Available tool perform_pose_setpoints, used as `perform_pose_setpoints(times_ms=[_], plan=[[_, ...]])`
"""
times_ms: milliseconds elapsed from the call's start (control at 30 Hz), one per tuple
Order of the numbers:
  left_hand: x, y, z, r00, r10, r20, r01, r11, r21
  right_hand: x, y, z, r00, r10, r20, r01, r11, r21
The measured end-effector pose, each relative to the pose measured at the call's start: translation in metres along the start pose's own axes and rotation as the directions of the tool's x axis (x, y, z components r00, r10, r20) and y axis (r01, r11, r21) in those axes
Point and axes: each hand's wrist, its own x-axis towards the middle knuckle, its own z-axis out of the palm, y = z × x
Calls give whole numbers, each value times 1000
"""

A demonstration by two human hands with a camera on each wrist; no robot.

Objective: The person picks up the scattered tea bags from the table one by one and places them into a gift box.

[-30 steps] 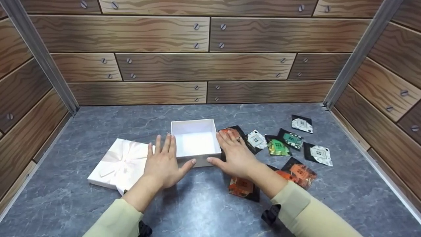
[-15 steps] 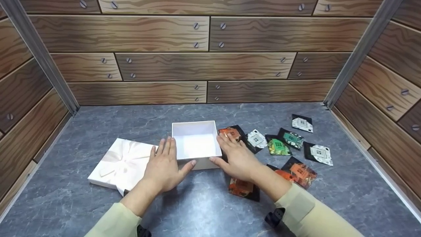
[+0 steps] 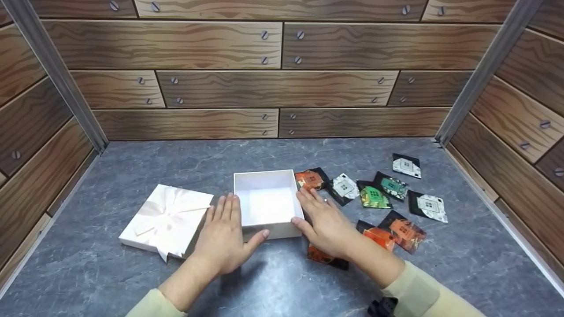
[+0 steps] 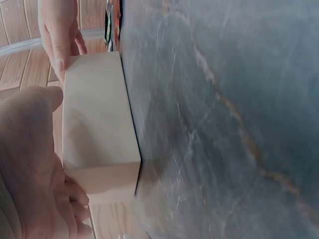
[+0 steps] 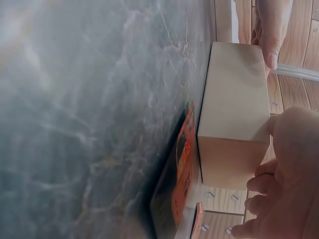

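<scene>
A grey tabletop with pale marbled veining is spreading beneath everything. A flat, square white lid, with a satiny ribbon bow on it, is lying just beside my left hand. Between my hands a smooth, square-edged white cardboard box is sitting upright, its hollow facing up; my left hand and right hand are resting flat along opposite sides, fingers straight, gripping nothing. Small, thin black packets, printed orange, green and white, are lying scattered to my right

Box on tabletop, lid to its left, packets right, wall behind
</scene>
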Motion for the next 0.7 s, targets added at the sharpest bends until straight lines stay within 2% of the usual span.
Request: perform_pose_setpoints(times_ms=[133, 467, 600, 700], plan=[[-7, 4, 0, 1000, -4, 20, 4, 1000, -2, -8, -1, 0, 1000, -4, -10, 4, 1000, 10], [-19, 9, 1, 1000, 12, 4, -12, 1000, -10, -22, -4, -2, 1000, 13, 16, -13, 1000, 8], [-19, 8, 2, 1000, 15, -16, -15, 1000, -8, -24, -4, -2, 1000, 19, 17, -19, 1000, 9], [-13, 4, 4, 997, 15, -70, -15, 1000, -11, -24, -4, -2, 999, 27, 19, -27, 1000, 16]])
